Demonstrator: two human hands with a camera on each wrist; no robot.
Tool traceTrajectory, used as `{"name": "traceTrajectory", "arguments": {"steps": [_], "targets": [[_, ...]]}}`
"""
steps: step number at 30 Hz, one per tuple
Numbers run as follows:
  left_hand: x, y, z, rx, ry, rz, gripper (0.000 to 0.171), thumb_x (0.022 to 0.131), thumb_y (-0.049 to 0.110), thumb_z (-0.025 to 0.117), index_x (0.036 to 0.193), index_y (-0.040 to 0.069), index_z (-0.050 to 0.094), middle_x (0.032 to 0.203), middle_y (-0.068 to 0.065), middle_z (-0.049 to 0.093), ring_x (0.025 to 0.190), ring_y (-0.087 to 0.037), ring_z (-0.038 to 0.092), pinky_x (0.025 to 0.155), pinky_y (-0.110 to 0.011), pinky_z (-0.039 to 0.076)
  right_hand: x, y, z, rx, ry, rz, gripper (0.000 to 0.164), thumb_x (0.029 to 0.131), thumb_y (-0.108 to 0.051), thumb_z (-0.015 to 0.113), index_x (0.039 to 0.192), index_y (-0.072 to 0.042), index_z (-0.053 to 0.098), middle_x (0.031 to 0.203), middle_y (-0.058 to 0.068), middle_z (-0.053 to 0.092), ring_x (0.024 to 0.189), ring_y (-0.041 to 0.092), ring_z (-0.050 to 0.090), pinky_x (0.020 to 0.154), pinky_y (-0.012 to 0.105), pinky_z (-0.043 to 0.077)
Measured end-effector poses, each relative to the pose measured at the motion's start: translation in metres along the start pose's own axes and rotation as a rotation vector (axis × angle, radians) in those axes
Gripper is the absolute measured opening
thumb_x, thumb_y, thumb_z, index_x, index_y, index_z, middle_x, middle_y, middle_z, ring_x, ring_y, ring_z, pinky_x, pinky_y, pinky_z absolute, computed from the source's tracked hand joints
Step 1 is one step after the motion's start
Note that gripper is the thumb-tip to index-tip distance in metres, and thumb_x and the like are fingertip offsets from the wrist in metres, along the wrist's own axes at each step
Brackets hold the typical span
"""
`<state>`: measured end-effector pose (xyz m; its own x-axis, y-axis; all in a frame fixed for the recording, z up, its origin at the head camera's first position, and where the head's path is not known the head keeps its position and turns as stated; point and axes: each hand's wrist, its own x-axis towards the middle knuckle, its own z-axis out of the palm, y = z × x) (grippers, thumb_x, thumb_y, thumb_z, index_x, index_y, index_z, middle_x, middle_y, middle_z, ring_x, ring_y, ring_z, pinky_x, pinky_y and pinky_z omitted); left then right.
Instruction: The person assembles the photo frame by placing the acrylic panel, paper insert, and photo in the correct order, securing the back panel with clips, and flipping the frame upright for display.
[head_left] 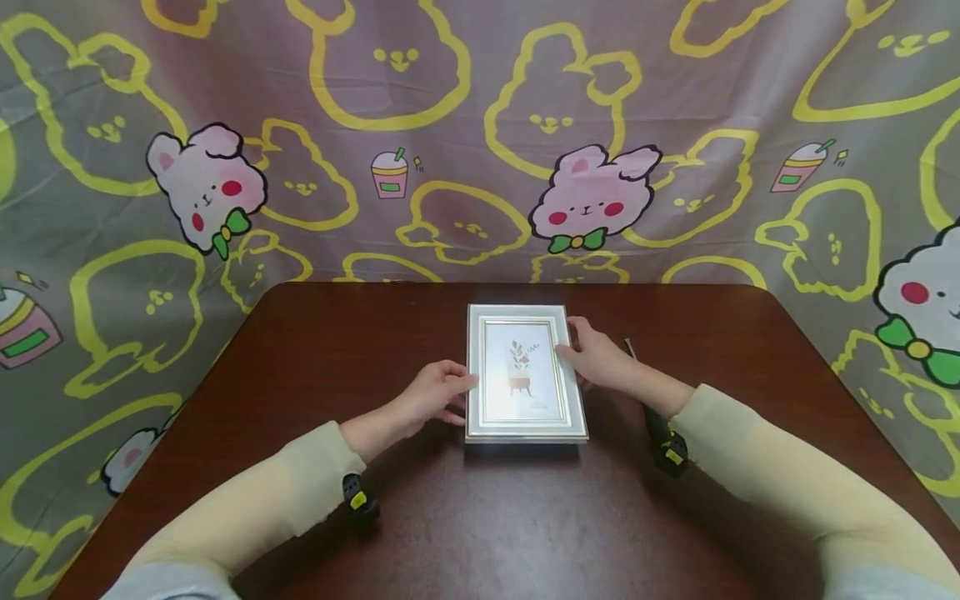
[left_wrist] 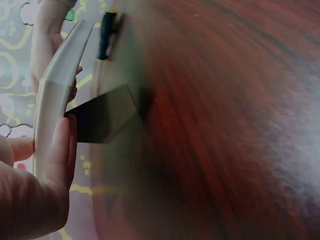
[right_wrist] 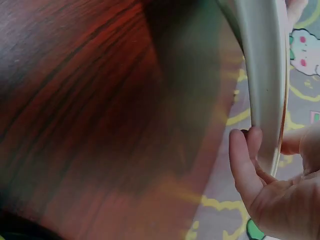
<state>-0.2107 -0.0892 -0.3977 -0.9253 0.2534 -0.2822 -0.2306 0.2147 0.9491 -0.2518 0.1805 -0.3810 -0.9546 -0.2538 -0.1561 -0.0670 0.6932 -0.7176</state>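
A white picture frame (head_left: 475, 375) with thin gold lines faces up toward the head camera, showing a drawing of a potted plant. My left hand (head_left: 429, 396) grips its left edge, thumb on the front and fingers behind. On the opposite edge, my right hand (head_left: 597, 357) pinches the frame the same way. The left wrist view shows a dark flap (left_wrist: 102, 117) jutting from the frame's back above the tabletop. From the right wrist, the white side of the frame (right_wrist: 265, 75) is visible between thumb and fingers.
Beyond the right hand a screwdriver (left_wrist: 106, 37) with a dark handle lies on the brown wooden table (head_left: 337, 333); the forearm partly covers it in the head view. A patterned curtain (head_left: 450, 150) encloses the table's back and sides.
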Motion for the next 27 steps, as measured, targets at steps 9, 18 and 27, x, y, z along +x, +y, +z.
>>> {"name": "traceTrajectory", "arguments": {"steps": [9,18,27], "targets": [[-0.001,-0.015,0.002,0.15,-0.084,-0.043,0.024,0.099,0.016,0.055,0.109,-0.005,0.049,0.081,-0.014,0.06,0.065,-0.018,0.064,0.05,-0.031,0.054,0.003,0.007,0.016,-0.164,-0.11,0.021,0.06,0.104,-0.017,0.045,0.147,0.01,0.014,0.079,0.015,0.059,0.054,0.022,0.057,0.049,0.035,0.051],[0.002,-0.025,0.002,0.247,-0.155,-0.055,0.02,0.1,0.019,0.054,0.101,0.001,0.048,0.065,-0.014,0.062,0.051,-0.019,0.062,0.043,-0.028,0.05,0.004,0.015,0.025,-0.221,-0.145,0.016,0.057,0.103,-0.015,0.044,0.144,0.014,0.017,0.084,0.013,0.057,0.048,0.02,0.055,0.047,0.032,0.047],[0.002,-0.026,0.009,0.299,-0.084,0.033,0.03,0.098,0.012,0.057,0.115,-0.009,0.047,0.065,-0.011,0.061,0.046,-0.015,0.058,0.046,-0.029,0.052,0.003,0.016,0.026,-0.248,-0.13,0.033,0.056,0.103,-0.015,0.045,0.143,0.015,0.019,0.083,0.014,0.058,0.048,0.019,0.055,0.046,0.031,0.047]]}}
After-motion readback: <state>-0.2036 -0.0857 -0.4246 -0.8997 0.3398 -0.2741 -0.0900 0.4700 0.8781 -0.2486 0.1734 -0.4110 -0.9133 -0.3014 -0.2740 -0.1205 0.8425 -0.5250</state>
